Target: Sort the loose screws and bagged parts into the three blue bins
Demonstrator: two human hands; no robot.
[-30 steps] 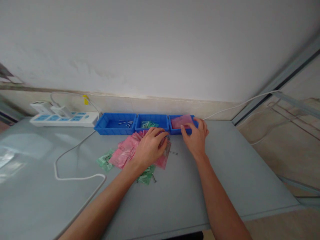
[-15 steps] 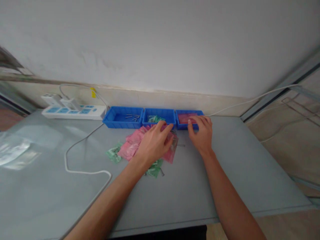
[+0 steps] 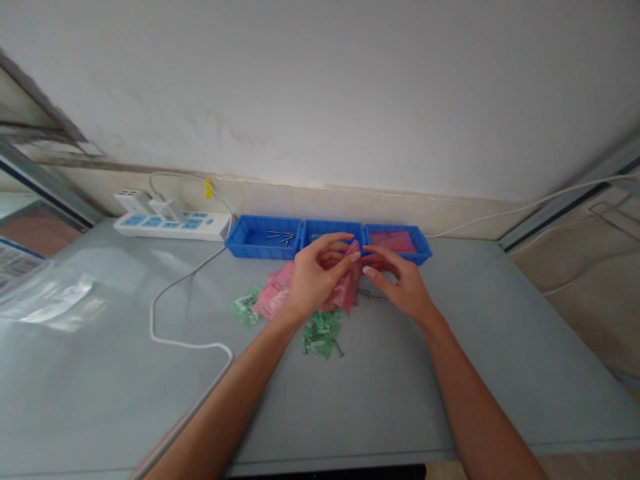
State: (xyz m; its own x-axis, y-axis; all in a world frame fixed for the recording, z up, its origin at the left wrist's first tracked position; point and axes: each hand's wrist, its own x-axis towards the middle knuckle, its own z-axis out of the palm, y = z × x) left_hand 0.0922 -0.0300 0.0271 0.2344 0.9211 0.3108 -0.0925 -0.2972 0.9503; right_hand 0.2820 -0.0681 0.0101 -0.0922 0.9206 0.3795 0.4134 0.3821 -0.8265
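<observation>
My left hand [image 3: 317,277] pinches the top of a pink plastic bag [image 3: 347,293] between thumb and fingers, lifting it from the pile. Close to that bag's right side, my right hand [image 3: 404,285] has its thumb and fingers apart with nothing between them. Other pink bags [image 3: 273,295] lie partly under my left hand. Green bags [image 3: 320,331] rest in front of the pile, with screws on and beside them. One more green bag [image 3: 245,307] lies to the left. Loose screws [image 3: 373,295] lie below my right fingertips.
Three blue bins stand along the wall: the left bin [image 3: 263,251] holds screws, the middle bin [image 3: 333,225] is partly hidden, the right bin [image 3: 424,249] holds pink bags. A power strip [image 3: 173,229] with a white cable [image 3: 190,345] is on the left, near clear plastic [image 3: 65,300].
My right hand has come back from the right bin toward the pile. My left hand has taken hold of a pink bag and raised its top. The view has shifted slightly.
</observation>
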